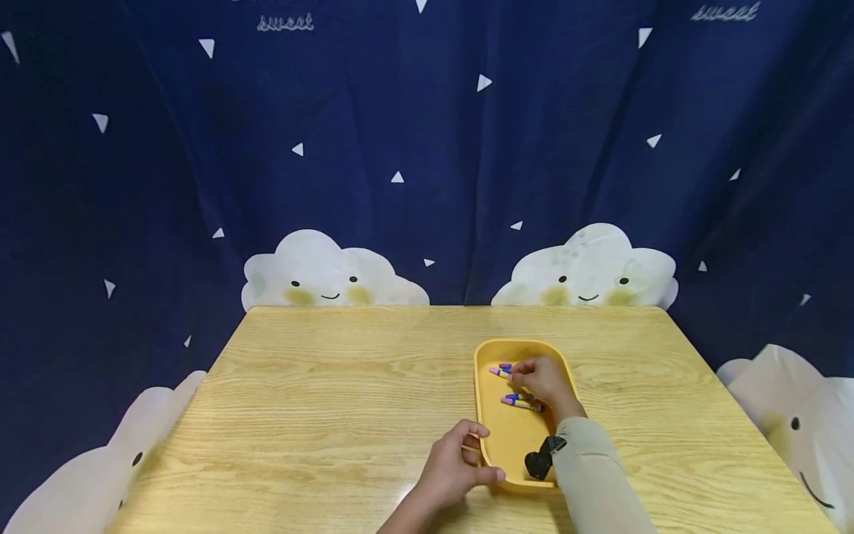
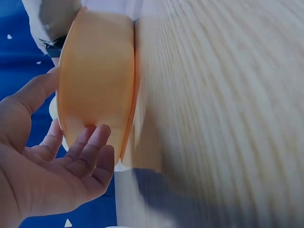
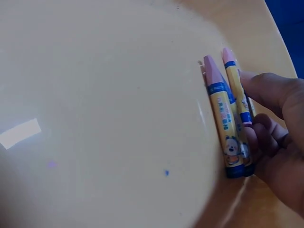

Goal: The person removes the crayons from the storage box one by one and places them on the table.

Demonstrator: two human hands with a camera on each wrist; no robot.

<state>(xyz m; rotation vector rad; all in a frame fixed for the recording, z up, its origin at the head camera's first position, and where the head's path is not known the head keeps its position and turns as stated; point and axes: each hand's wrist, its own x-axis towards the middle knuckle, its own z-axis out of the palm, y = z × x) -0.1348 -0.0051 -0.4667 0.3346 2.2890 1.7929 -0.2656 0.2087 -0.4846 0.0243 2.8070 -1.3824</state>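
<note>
A yellow-orange tray (image 1: 523, 445) lies on the wooden table. My left hand (image 1: 452, 461) holds its near left corner, with thumb and index finger at the rim and the other fingers against the outer wall (image 2: 102, 57). Inside the tray, my right hand (image 1: 543, 382) pinches a pink-tipped crayon (image 3: 233, 78) between thumb and fingers. Just behind that one shows the end of a blue crayon (image 1: 505, 366). Nearer me, a pink crayon (image 3: 222, 121) in a yellow wrapper lies alongside a blue crayon (image 1: 514, 397) on the tray floor.
The wooden table (image 1: 333, 400) extends widely to the left of the tray and more narrowly to its right. A dark blue curtain (image 1: 373, 111) with white clouds stands behind and at both sides. A black wrist camera (image 1: 539, 463) overlaps the tray's near right corner.
</note>
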